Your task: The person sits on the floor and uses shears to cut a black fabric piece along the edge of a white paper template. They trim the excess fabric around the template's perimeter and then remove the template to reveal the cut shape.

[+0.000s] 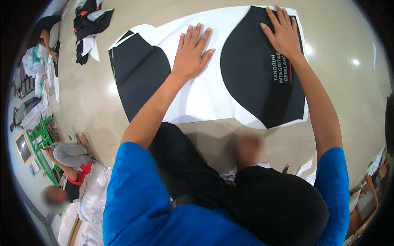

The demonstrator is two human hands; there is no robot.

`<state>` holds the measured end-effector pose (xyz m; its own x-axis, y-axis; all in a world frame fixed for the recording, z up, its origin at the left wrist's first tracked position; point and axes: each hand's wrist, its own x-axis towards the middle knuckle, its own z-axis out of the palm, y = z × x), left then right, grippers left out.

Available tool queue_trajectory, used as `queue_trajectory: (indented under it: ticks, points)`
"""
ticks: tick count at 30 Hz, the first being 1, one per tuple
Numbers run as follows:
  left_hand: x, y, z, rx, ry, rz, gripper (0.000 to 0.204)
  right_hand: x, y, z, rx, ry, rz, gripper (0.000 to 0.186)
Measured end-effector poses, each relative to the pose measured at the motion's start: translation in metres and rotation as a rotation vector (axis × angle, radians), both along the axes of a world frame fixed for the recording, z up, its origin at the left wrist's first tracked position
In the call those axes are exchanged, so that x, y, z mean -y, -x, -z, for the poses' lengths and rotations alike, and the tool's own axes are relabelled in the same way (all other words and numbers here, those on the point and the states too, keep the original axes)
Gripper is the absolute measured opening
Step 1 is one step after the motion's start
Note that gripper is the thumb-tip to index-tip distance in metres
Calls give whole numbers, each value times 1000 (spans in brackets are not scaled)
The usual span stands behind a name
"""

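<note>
The person wears a blue short-sleeved top (137, 180) and black trousers (283, 205), one knee bent up close to the body. To the left are bundles wrapped in clear plastic (96, 209); to the right, wooden bars and cardboard (371, 197) line the edge of the floor.

Just beyond the knees, a wide, flat white sheet (201, 102) lies on the glossy beige tiled floor (340, 53); whether it is fabric or paper I cannot tell. A large black shape with a bulging curved side (242, 61) fills most of its right end, reaching the lower right corner, with a narrow white border along the right edge. This shape bears white lettering (279, 67) and a thin red line (291, 73). A second black shape (141, 78) covers the sheet's left end, a slim white band (125, 39) crossing it near the upper left corner.

The left hand (192, 55) lies palm down with fingers spread on the white middle of the sheet. The right hand (283, 35), flat and slightly spread, presses near the upper right corner, its fingertips by the top edge. Neither pinches anything.

Past the sheet's upper left corner, a crumpled black and white cloth heap with red touches (92, 26) rests on the floor. Along the floor's left edge, a co-worker in grey trousers (72, 155) sits near a green frame (41, 137); farther up, another co-worker's arm (48, 43) reaches over white and green cloth (35, 61).
</note>
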<state>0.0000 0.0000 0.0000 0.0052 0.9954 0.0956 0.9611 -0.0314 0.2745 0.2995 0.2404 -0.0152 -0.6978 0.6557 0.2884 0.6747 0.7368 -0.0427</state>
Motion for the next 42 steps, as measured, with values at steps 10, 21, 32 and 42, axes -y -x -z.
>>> queue_trajectory:
  ticks: [10, 21, 32, 42]
  points:
    - [64, 238, -29, -141, -403, -589, 22, 6, 34, -3, 12, 21, 47, 73]
    - [79, 395, -10, 11, -88, -603, 28, 4, 33, -6, -4, 28, 26, 71]
    - [83, 420, 0, 176, -94, -645, 27, 5, 35, -5, -14, 40, 18, 70]
    - [77, 404, 2, 132, -141, -720, 28, 4, 32, -4, -14, 35, 14, 71]
